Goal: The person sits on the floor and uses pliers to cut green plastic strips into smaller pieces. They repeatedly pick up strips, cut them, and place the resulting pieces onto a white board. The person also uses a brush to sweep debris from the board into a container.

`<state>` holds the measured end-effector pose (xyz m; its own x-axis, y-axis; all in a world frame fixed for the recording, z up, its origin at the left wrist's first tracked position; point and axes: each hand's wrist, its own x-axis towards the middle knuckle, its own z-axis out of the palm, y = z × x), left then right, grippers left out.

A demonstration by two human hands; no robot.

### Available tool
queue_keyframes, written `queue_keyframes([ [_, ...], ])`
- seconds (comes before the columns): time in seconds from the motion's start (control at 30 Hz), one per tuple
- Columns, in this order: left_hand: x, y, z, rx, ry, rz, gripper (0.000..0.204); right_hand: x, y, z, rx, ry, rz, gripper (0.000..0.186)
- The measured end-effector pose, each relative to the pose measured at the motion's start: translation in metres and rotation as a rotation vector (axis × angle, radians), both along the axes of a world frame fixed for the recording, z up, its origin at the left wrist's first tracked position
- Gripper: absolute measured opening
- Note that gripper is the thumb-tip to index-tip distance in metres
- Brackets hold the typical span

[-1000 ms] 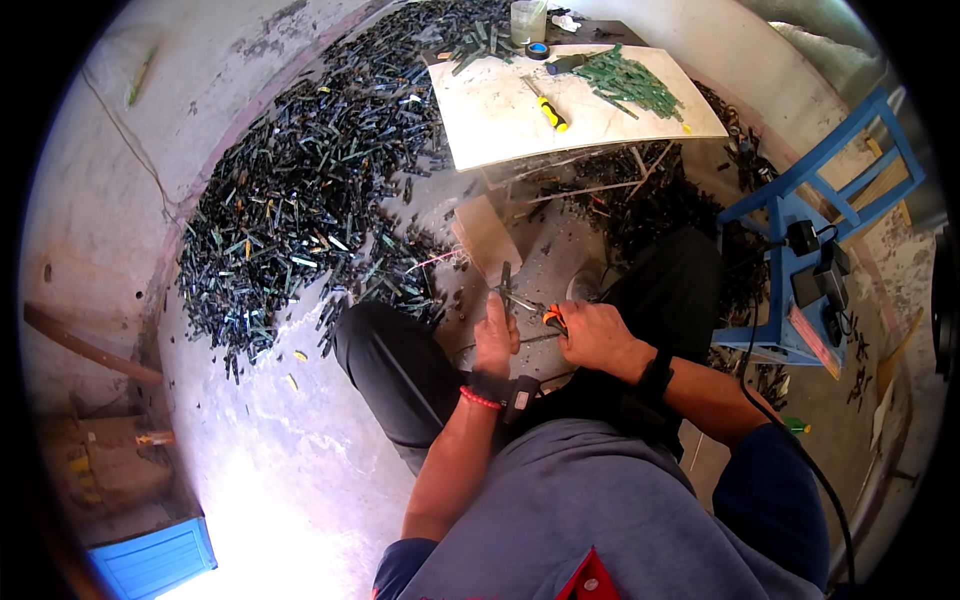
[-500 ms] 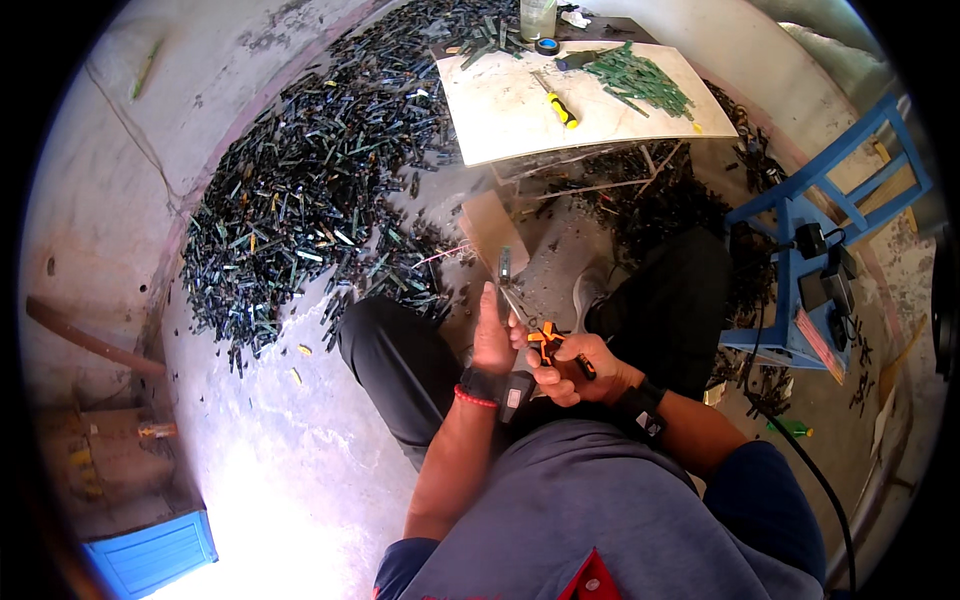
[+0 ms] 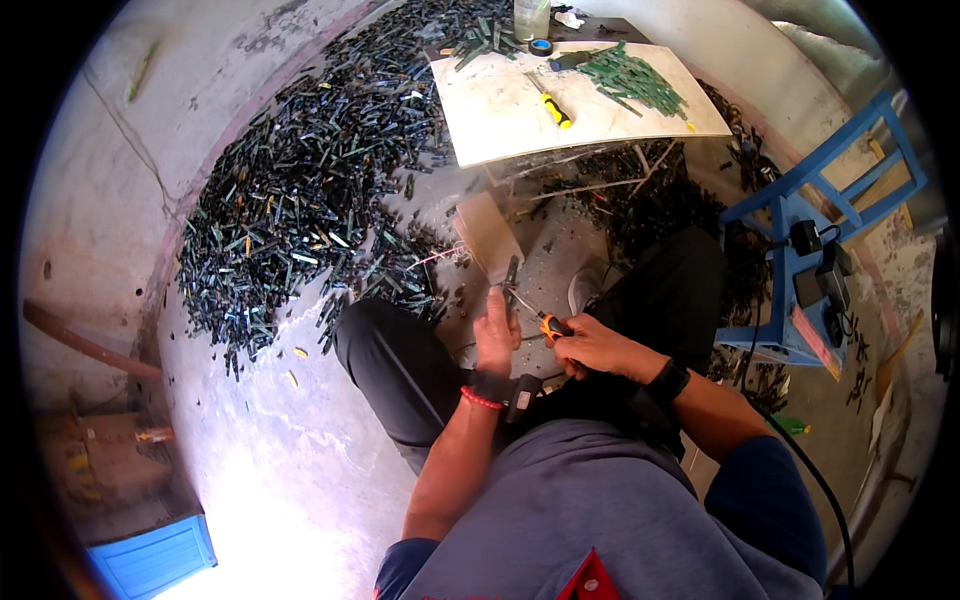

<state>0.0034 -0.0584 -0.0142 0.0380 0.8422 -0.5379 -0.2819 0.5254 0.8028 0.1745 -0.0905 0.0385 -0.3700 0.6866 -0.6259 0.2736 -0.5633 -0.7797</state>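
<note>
Between my knees, my left hand (image 3: 495, 338) is closed around the lower end of a dark narrow strip (image 3: 511, 270), whose upper end sticks up past the fingers. My right hand (image 3: 602, 348) grips a screwdriver (image 3: 552, 326) by its orange-and-black handle. Its thin metal shaft slants up and left to the strip at the left fingertips. Whether the tip touches the strip or lies just beside it, I cannot tell. Beyond the hands, a brown flat board (image 3: 487, 235) leans below the table.
A large heap of dark strips (image 3: 300, 200) covers the floor at left. The pale tabletop (image 3: 490, 110) holds a yellow-and-black screwdriver (image 3: 551, 108), green strips (image 3: 640, 80), a roll of tape (image 3: 541, 47) and a jar (image 3: 532, 20). At right stands a blue chair (image 3: 785, 260) with black devices and a cable.
My right hand has turned, bringing the screwdriver's shaft against or beside the strip. The strip has tilted and lowered slightly in my left hand.
</note>
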Motion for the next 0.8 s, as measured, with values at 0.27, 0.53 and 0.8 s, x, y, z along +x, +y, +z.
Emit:
queue_keyframes([
  [0.27,0.001,0.000,-0.001,0.022,0.033,-0.006,0.063,-0.004,-0.003,-0.006,-0.068,0.171,-0.020,0.021],
  [0.53,0.004,0.000,-0.017,0.143,0.161,-0.009,0.062,-0.016,0.003,0.022,-0.331,0.247,-0.139,0.024],
  [0.8,0.009,-0.001,-0.014,0.145,0.172,-0.005,0.059,-0.014,-0.005,-0.003,-0.480,0.444,-0.231,0.024],
])
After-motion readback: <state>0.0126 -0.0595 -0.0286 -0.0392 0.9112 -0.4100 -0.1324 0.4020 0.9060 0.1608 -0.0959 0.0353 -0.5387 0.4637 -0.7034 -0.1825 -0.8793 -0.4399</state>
